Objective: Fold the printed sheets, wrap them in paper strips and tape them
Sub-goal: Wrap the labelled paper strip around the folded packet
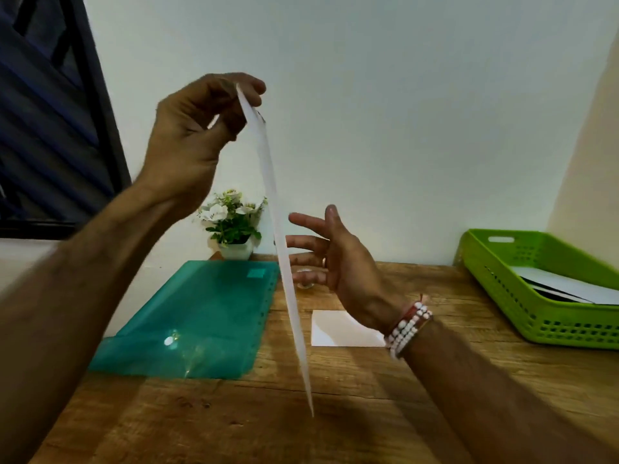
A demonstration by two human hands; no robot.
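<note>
My left hand (197, 135) is raised high and pinches the top end of a long white paper strip (284, 256), which hangs down almost edge-on toward the table. Just right of the strip, my right hand (331, 256) hovers with its fingers spread, holding nothing and not touching the paper. A folded white sheet (338, 329) lies flat on the wooden table (351, 406) below my right wrist. Something small and clear that may be a tape roll (304, 279) sits behind the strip, mostly hidden by my fingers.
A teal plastic folder (201, 316) lies on the table's left side. At the right stands a green basket (502, 296) with white sheets inside. A small pot of white flowers (234, 229) stands against the wall. A dark window frame (100, 112) is at the upper left.
</note>
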